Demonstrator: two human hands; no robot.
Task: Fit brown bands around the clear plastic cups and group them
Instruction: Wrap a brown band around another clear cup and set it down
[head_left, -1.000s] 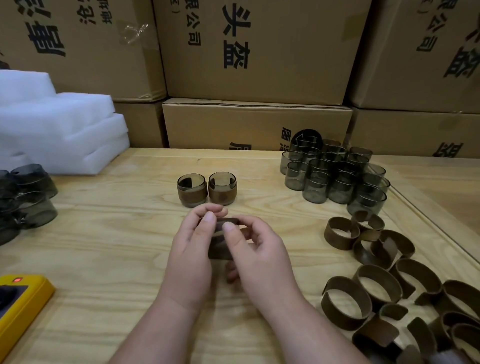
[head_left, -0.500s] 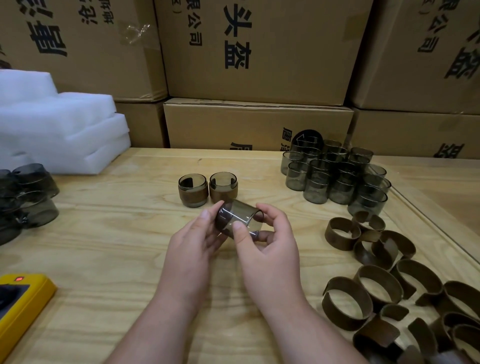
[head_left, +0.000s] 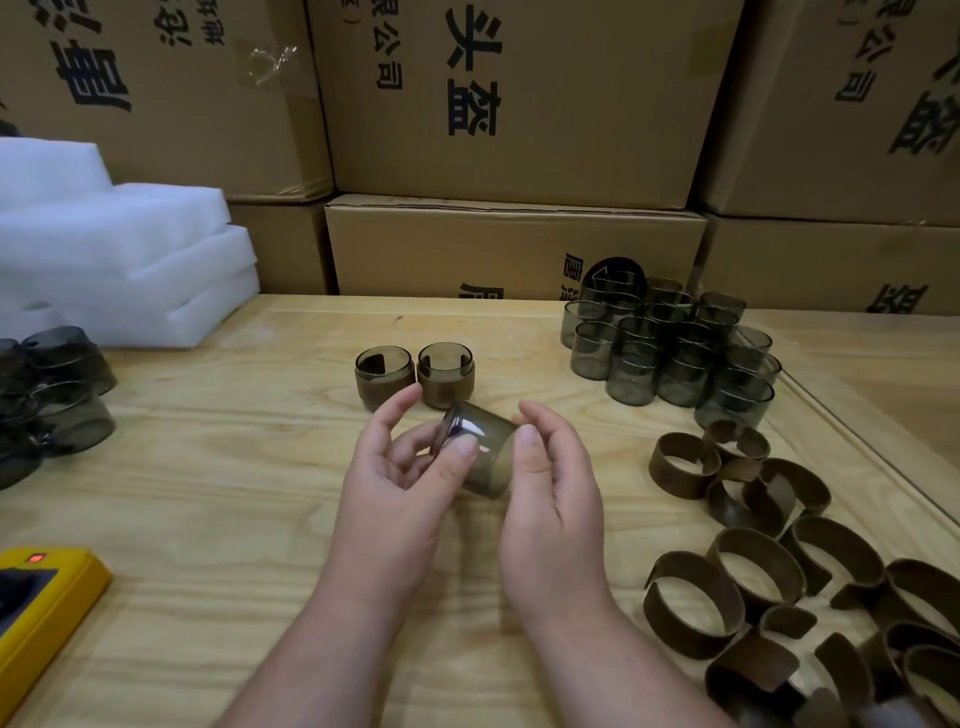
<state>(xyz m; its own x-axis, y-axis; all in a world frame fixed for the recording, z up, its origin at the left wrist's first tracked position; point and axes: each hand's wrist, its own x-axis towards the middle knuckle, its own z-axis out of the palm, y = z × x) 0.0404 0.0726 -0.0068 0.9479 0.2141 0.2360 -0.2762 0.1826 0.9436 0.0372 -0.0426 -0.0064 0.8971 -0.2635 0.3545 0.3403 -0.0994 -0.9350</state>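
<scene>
The clear cup (head_left: 480, 449), now tipped on its side at frame centre, sits pinched by left hand (head_left: 400, 483) and right hand (head_left: 545, 488), fingers curled; a second ago upright, so banding looks nearly finished

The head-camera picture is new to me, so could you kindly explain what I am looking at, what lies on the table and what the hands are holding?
No machine here: a camera worn on a person's head looks forward and down at their two bare hands. The left hand and right hand together hold one clear cup, tilted on its side above the wooden table. Just behind it stand two banded cups, already fitted with brown bands. To the right is a cluster of unbanded cups, with loose brown bands nearer the camera. At left lie more cups, white foam and a yellow device. Cardboard boxes stand behind.
</scene>
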